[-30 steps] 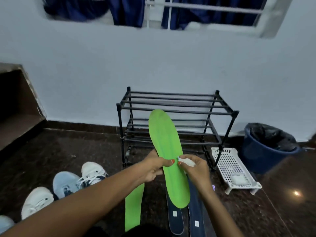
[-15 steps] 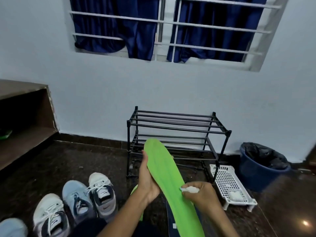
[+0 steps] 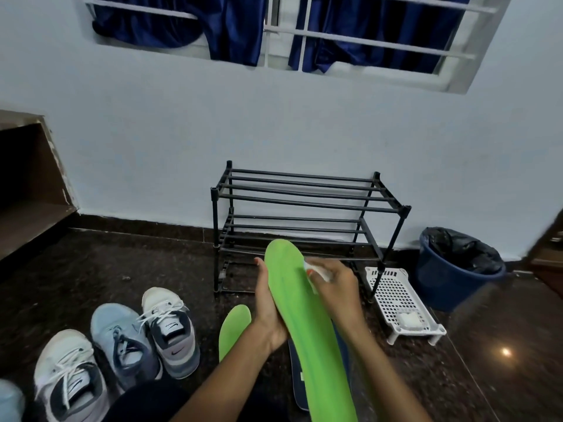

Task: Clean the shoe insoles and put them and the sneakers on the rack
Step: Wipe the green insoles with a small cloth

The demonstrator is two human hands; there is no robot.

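I'm seeing dark blue curtains [image 3: 231, 28] hanging behind white window bars [image 3: 365, 39], above a pale blue wall [image 3: 274, 117]. On the dark speckled floor [image 3: 122, 263], a blue bin [image 3: 451, 287] with a black liner [image 3: 463, 249] is standing right of a white perforated tray [image 3: 393, 296]. The tray is holding a small white lump [image 3: 408, 318], possibly a folded cloth. A brown wooden shelf [image 3: 27, 220] is showing at far left.

I see a pale blue wall [image 3: 152, 141] with a barred window [image 3: 365, 42] and dark blue curtains [image 3: 231, 25]. The dark speckled floor [image 3: 91, 269] shows a glint of light [image 3: 505, 351] at right; a brown wooden shelf [image 3: 27, 220] stands left.
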